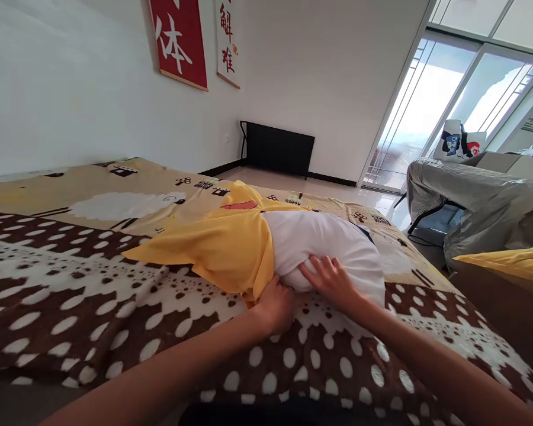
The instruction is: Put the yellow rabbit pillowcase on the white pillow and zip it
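A white pillow [337, 236] lies on the bed, its left end covered by a yellow pillowcase [231, 248] with a reddish-orange printed patch. My left hand [278, 305] is closed on the edge of the pillowcase, close against the near side of the pillow. Its fingertips are partly hidden by the cloth. On the pillow's near side rests my right hand [331, 281], its fingers apart and pressing on the white fabric. A loose corner of the pillowcase spreads out flat to the left.
Under the pillow is a brown-and-cream patterned blanket [128, 290]. At right stands plastic-wrapped furniture [479, 189], with another yellow cloth [515, 260] nearer. A black panel [278, 151] leans by the far wall. Sliding glass doors [448, 106] are at the back right.
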The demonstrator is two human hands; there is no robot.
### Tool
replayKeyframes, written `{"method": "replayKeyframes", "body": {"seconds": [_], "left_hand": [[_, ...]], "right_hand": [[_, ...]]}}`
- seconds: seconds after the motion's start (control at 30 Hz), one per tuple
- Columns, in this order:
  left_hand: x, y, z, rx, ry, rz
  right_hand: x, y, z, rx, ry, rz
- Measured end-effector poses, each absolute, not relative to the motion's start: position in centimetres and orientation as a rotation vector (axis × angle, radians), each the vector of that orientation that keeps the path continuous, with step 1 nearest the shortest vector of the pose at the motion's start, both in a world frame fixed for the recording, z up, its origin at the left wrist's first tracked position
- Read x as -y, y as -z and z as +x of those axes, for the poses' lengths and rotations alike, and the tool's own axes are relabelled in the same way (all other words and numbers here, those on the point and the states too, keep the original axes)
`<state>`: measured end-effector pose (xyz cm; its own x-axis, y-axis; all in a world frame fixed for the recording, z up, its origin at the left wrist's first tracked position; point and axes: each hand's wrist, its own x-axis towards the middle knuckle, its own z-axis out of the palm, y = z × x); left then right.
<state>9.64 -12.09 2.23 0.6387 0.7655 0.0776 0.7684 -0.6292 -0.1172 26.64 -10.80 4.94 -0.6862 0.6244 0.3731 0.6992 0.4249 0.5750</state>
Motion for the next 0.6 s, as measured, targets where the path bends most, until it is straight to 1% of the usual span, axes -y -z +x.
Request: {"method": "replayKeyframes", "body": {"seconds": [0.13,0.23,0.3,0.4,0.53,0.6], "left_hand": [[11.8,-5.6,10.8,1.285,0.178,-2.674],[12.2,-9.2,12.4,1.344,0.314,-2.591],[12.5,-11.2,12.9,1.357,0.411,-2.536],[12.3,-12.8,12.2,1.259,0.514,-2.494],[11.2,-13.0,11.1,1.243,0.497,-2.469],[10.7,-12.7,11.7,1.241,0.549,-2.481]], "right_hand": [[8.8,-10.9,24.1,2.544,0.891,-1.237],[7.7,-15.4,22.2,2.593,0.751,-1.120],[6.8,-17.1,21.9,2.651,0.621,-1.008],[5.4,-16.8,22.8,2.714,0.260,-0.879],[4.4,-13.3,24.5,2.705,-0.253,-0.874],[4.2,-11.8,25.1,2.610,-0.408,-0.936]]}}
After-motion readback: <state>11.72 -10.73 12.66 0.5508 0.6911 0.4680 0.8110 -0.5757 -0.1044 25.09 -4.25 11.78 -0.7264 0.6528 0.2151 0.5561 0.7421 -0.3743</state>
